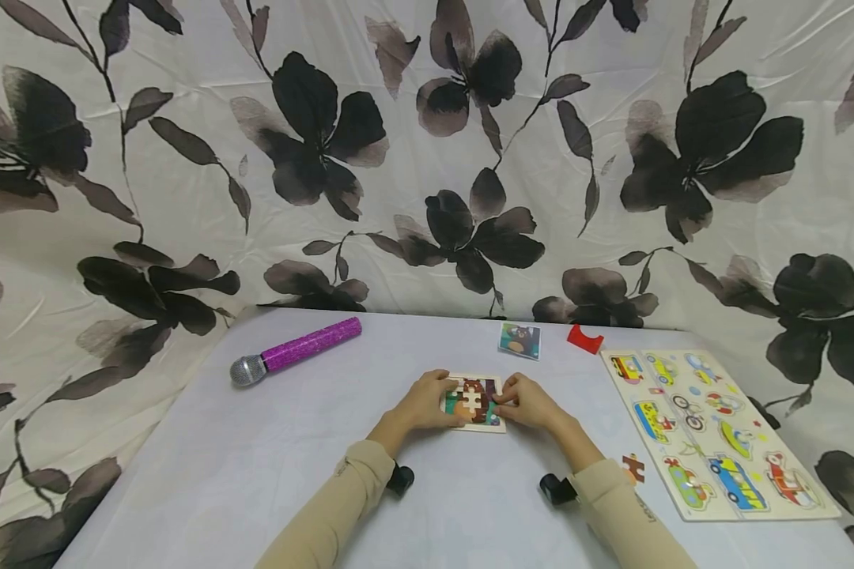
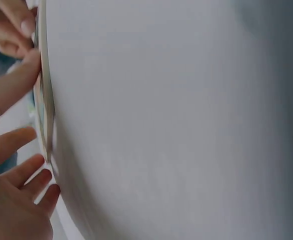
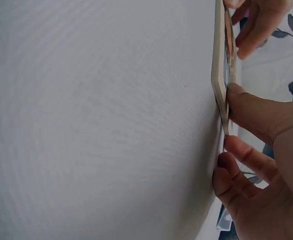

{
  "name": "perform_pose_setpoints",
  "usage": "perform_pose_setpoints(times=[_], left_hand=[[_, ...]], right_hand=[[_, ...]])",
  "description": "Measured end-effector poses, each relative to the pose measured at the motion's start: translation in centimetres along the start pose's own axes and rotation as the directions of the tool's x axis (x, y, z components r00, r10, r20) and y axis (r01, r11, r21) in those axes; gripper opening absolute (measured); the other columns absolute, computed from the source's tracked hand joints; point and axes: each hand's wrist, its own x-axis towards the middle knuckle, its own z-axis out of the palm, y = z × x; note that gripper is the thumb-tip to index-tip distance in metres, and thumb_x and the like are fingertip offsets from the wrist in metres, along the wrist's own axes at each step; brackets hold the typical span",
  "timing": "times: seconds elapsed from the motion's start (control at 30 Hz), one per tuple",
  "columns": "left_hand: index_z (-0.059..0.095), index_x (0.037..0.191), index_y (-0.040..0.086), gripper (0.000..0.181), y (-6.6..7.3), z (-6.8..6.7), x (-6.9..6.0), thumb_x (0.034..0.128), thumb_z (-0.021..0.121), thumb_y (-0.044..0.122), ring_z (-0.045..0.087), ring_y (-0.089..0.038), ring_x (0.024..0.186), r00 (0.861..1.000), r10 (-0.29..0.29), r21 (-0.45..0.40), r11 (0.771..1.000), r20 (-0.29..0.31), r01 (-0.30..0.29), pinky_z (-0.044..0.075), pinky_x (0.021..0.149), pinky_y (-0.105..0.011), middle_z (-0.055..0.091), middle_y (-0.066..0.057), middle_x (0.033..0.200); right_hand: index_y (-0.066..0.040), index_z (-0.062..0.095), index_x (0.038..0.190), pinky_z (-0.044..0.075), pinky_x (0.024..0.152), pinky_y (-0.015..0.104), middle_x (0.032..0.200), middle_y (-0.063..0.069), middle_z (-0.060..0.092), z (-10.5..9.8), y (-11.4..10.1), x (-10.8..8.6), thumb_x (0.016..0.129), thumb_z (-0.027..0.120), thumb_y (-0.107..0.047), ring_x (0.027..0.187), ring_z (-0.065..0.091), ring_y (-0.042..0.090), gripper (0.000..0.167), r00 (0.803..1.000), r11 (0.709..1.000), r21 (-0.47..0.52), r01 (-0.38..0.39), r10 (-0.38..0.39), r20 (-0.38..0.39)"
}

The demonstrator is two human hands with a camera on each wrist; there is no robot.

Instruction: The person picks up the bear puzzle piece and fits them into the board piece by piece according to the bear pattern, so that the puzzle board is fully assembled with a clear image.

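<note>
A small square jigsaw puzzle (image 1: 473,405) in a pale wooden tray lies on the white table, showing a brown bear picture with a bare, pale gap at its middle. My left hand (image 1: 425,401) grips the tray's left side, thumb at the near edge and fingers toward the far corner. At the right side, my right hand (image 1: 529,401) has its thumb and bent fingers on the puzzle's edge. In the right wrist view that thumb rests on the tray (image 3: 219,65). One loose brown and orange jigsaw piece (image 1: 633,469) lies beside the right sleeve.
On the right lies a wooden board (image 1: 690,427) with colourful vehicle pictures. Behind the puzzle are a bear picture card (image 1: 520,341) and a red curved piece (image 1: 585,339). A glittery purple microphone (image 1: 313,344) lies at the back left. A floral cloth (image 1: 398,174) hangs behind the table.
</note>
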Motion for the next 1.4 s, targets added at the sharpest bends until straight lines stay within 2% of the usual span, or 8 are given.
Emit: perform_pose_setpoints(times=[0.27,0.47,0.7,0.8,0.93,1.17,1.3,1.4], left_hand=[[0.048,0.135,-0.001,0.082,-1.0,-0.7,0.0,0.0713,0.081,0.039,0.032,-0.037,0.134,0.999,-0.025,-0.032,0.999,0.043,0.026,0.030,0.109,-0.050,0.037,-0.019,0.145],[0.043,0.138,-0.003,0.090,-1.4,-0.9,-0.2,0.0680,0.083,0.037,0.031,-0.037,0.135,0.998,-0.037,-0.094,0.995,0.056,0.042,0.030,0.109,-0.050,0.036,-0.018,0.145],[0.040,0.138,-0.006,0.096,-1.5,-0.9,-0.3,0.0644,0.086,0.035,0.029,-0.038,0.136,0.998,-0.026,-0.120,0.992,0.053,0.033,0.029,0.109,-0.050,0.033,-0.020,0.147],[0.040,0.138,-0.006,0.096,-1.5,-0.8,-0.2,0.0643,0.086,0.034,0.029,-0.039,0.136,0.998,-0.028,-0.134,0.990,0.048,0.034,0.029,0.109,-0.050,0.032,-0.020,0.147],[0.040,0.138,-0.006,0.096,-1.5,-0.8,-0.1,0.0640,0.086,0.033,0.029,-0.039,0.136,0.998,-0.035,-0.151,0.988,0.044,0.041,0.029,0.109,-0.050,0.034,-0.019,0.147],[0.040,0.138,-0.006,0.096,-1.2,-0.7,0.0,0.0639,0.087,0.032,0.029,-0.038,0.136,0.998,-0.041,-0.155,0.987,0.051,0.049,0.029,0.110,-0.049,0.034,-0.019,0.147],[0.040,0.139,-0.006,0.096,-1.3,-0.5,0.1,0.0639,0.087,0.032,0.029,-0.038,0.136,0.998,-0.045,-0.157,0.986,0.052,0.053,0.029,0.110,-0.048,0.034,-0.019,0.147],[0.040,0.139,-0.006,0.096,-1.4,-0.5,0.0,0.0638,0.087,0.033,0.029,-0.038,0.136,0.997,-0.048,-0.156,0.986,0.054,0.056,0.028,0.110,-0.049,0.034,-0.019,0.147]], right_hand=[[0.008,0.066,0.110,0.050,0.073,0.031,0.105,0.017,0.058,-0.8,0.4,-1.0,0.086,0.068,-0.009,0.086,0.054,0.022,0.030,1.000,1.000,-0.006,0.008,-0.008,0.003],[0.007,0.060,0.119,0.052,0.073,0.035,0.110,0.022,0.063,-3.9,0.9,-4.8,0.083,0.070,-0.007,0.088,0.058,0.027,0.040,0.989,0.990,0.039,-0.132,0.134,-0.060],[0.003,0.064,0.115,0.043,0.063,0.029,0.100,0.014,0.064,-7.4,2.4,-11.8,0.075,0.077,-0.013,0.080,0.050,0.021,0.045,0.909,0.908,-0.055,-0.416,0.413,-0.062],[0.004,0.066,0.109,0.040,0.061,0.029,0.092,0.008,0.062,-8.0,3.0,-13.8,0.071,0.081,-0.017,0.075,0.047,0.019,0.047,0.884,0.881,-0.079,-0.467,0.465,-0.038],[0.007,0.067,0.103,0.041,0.061,0.030,0.085,0.005,0.062,-7.9,3.7,-14.9,0.067,0.084,-0.020,0.072,0.047,0.017,0.048,0.902,0.898,-0.084,-0.432,0.432,-0.019],[-0.001,0.062,0.074,0.039,0.051,0.025,0.065,0.001,0.053,-7.8,3.8,-14.8,0.071,0.078,-0.009,0.058,0.047,0.013,0.018,0.928,0.929,-0.014,-0.370,0.369,-0.047],[0.000,0.061,0.080,0.045,0.052,0.023,0.067,0.006,0.060,-8.4,3.2,-13.2,0.083,0.070,-0.008,0.060,0.053,0.013,0.011,0.927,0.929,0.145,-0.342,0.358,-0.113],[0.008,0.062,0.094,0.052,0.060,0.022,0.078,0.010,0.068,-8.7,2.7,-11.1,0.087,0.068,-0.012,0.066,0.060,0.012,0.022,0.912,0.903,0.343,-0.258,0.345,-0.221]])
